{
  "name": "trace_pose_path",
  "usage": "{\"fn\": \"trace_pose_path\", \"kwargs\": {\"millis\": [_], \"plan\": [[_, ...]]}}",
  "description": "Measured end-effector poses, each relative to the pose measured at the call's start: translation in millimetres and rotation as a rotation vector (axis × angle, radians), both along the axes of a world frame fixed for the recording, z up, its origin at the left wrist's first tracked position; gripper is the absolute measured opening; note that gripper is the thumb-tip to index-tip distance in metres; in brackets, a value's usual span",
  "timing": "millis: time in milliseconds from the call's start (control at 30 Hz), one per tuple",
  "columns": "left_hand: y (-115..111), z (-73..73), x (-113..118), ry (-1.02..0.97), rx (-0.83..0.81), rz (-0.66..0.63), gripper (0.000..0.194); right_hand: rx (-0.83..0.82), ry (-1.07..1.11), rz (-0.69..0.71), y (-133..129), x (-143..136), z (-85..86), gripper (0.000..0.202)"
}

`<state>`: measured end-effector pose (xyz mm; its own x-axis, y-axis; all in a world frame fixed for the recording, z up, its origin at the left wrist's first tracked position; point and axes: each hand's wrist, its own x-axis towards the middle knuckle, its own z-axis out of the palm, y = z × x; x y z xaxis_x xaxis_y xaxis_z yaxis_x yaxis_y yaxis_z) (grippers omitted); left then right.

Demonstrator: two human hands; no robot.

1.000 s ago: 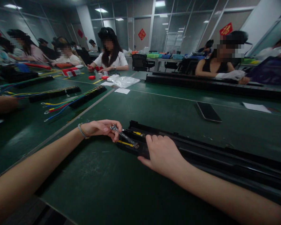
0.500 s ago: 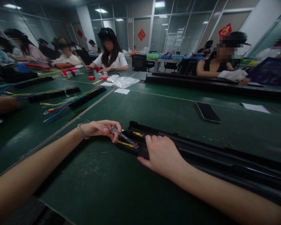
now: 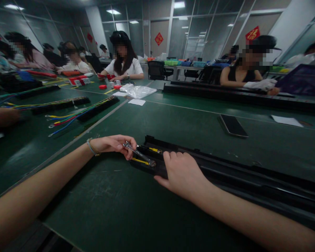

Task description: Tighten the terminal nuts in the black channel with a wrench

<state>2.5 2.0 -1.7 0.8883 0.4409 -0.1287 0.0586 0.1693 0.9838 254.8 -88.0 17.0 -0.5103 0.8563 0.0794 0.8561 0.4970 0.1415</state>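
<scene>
My left hand (image 3: 112, 144) grips the near end of a small silver wrench (image 3: 139, 154). The wrench's far end sits on a fitting at the left end of a long black rail (image 3: 225, 169) that lies across the green table. Yellow wires (image 3: 140, 161) show inside that end of the rail. My right hand (image 3: 182, 173) presses flat on the rail just right of the wrench, fingers curled over its top edge. A thin bracelet circles my left wrist.
A dark phone (image 3: 233, 125) lies beyond the rail. Black strips with coloured wires (image 3: 68, 117) lie at the left. A plastic bag (image 3: 140, 91) and white papers (image 3: 137, 102) sit further back. Several people work at the far tables, and another long black rail (image 3: 225, 92) lies there.
The wrench's near end has dipped slightly with my left hand. My right hand has stayed in place on the rail.
</scene>
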Motion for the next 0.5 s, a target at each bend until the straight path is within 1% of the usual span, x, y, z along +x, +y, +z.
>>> {"fn": "trace_pose_path", "kwargs": {"millis": [267, 500], "plan": [[0.5, -0.5, 0.0, 0.034, 0.032, 0.006, 0.036, -0.007, -0.009, -0.01, -0.3, -0.3, 0.0, 0.048], [-0.2, 0.0, -0.3, 0.022, 0.033, -0.002, 0.035, -0.027, -0.02, -0.008, -0.9, -0.3, 3.5, 0.048]]}}
